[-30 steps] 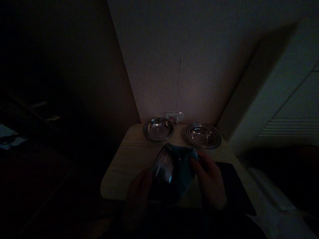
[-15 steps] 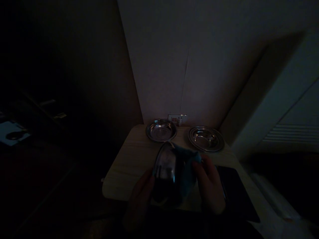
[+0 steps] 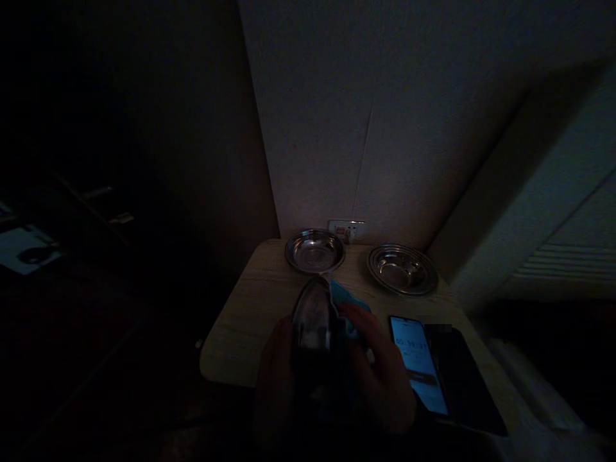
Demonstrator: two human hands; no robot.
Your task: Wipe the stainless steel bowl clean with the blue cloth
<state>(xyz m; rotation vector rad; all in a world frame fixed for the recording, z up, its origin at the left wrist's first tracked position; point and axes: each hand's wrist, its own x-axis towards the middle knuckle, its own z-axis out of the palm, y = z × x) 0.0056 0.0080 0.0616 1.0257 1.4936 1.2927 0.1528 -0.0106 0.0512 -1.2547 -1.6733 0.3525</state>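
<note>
A shiny metal bowl (image 3: 312,321) is held tilted on its side above the near part of the small table. My left hand (image 3: 274,382) is closed on its left side, fingers against the metal. On the other side, my right hand (image 3: 380,372) is closed on a blue cloth (image 3: 342,295) pressed against the bowl's rim and side. The lower part of the bowl and most of the cloth are lost in darkness or behind my fingers.
A metal dish (image 3: 315,251) and several nested metal dishes (image 3: 402,269) lie at the back of the wooden table (image 3: 240,321). A lit phone (image 3: 418,366) rests beside a dark flat object (image 3: 466,378) at right. Behind is a wall socket (image 3: 346,229).
My right hand has shifted left with the cloth, closer against the bowl. The bowl has turned more edge-on. The lit phone screen now shows beside my right hand.
</note>
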